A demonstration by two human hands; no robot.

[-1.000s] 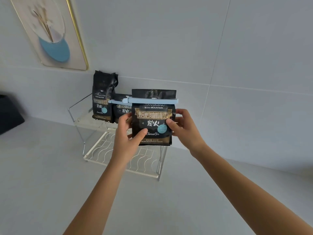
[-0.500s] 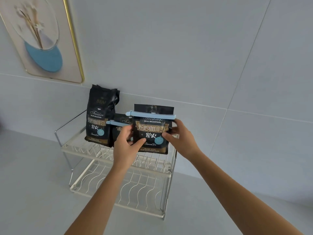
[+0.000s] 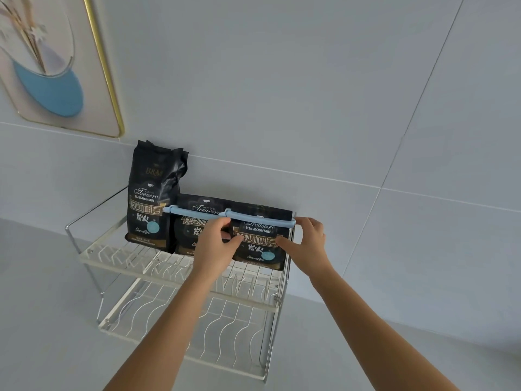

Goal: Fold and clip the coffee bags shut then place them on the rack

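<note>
Three black coffee bags stand on the upper shelf of a two-tier wire rack [image 3: 180,277]. The right bag [image 3: 260,251] is folded, with a light blue clip [image 3: 259,218] across its top, and its base rests on the shelf. My left hand [image 3: 217,246] grips its left side and my right hand [image 3: 306,241] grips its right side. The middle bag [image 3: 194,224] also carries a blue clip [image 3: 191,212] and is partly hidden by my left hand. The tall left bag [image 3: 153,196] stands with its top unfolded and no clip on it.
The rack stands on a pale grey counter against a grey tiled wall [image 3: 310,94]. Its lower shelf [image 3: 214,331] holds nothing. A gold-framed picture [image 3: 53,66] hangs on the wall at the upper left.
Both hands carried the clipped bag forward and to the right and set it down on the upper shelf beside the middle bag. The camera moved closer to the rack.
</note>
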